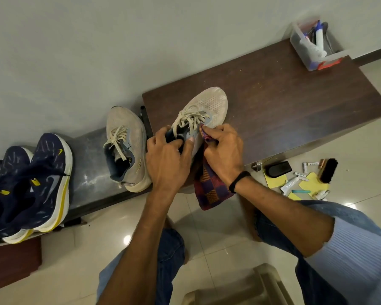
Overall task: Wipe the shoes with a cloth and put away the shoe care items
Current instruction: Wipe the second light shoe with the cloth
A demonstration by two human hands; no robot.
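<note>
1. While the checked cloth is being pressed to the beige shoe, I am logging the step in hand as wiping. Putting the care items away is not yet begun.
2. The left hand is gripping the shoe at its collar, fingers curled into the opening and thumb lying along the side.
3. The right hand is pinching a bunched corner of the cloth against the shoe's flank, just beside the laces. The rest of the cloth is hanging over the near edge of the bench.
4. The shoe is sitting at the bench's near left corner, toe pointing toward the far edge and heel under both hands.
5. Judgement: the next move is calling for a stroke along the flank toward the toe, with the left hand bracing the heel against sliding.
6. The partner shoe is waiting just off the bench's left edge. The brush is lying on the floor below the near edge, and the clear box is standing at the far right corner.
</note>
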